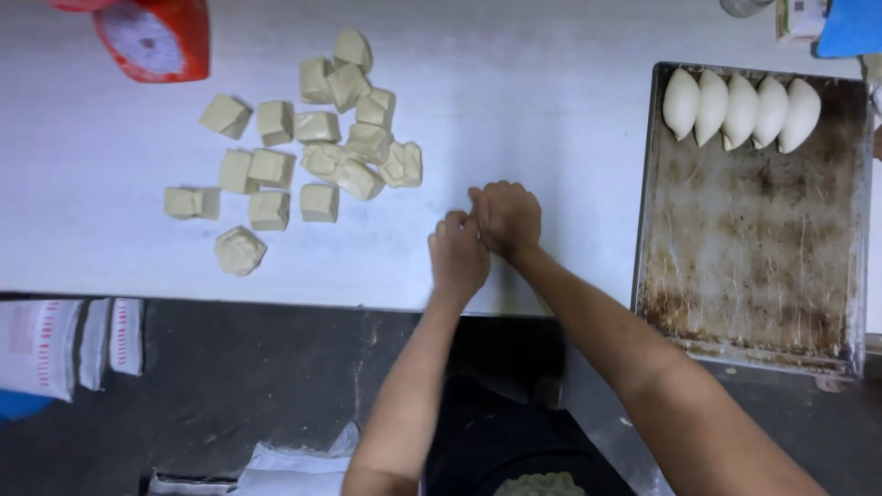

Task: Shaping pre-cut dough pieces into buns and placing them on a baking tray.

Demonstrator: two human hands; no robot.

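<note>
My left hand [457, 253] and my right hand [505, 216] are pressed together on the white table [533, 110], fingers curled, knuckles up. Whatever lies under them is hidden; no dough shows between the fingers. To the left lies a heap of several cut dough pieces [312, 138], pale cream and roughly cube-shaped, about a hand's width from my left hand. On the right stands a worn metal baking tray [744, 257] with several shaped, oval dough pieces [740, 108] lined up along its far edge.
A red kitchen scale [152, 37] stands at the table's far left. Blue and white items [827, 18] sit at the far right corner. Below the table's near edge are a dark floor, white sacks [64, 340] and crumpled paper [294, 464].
</note>
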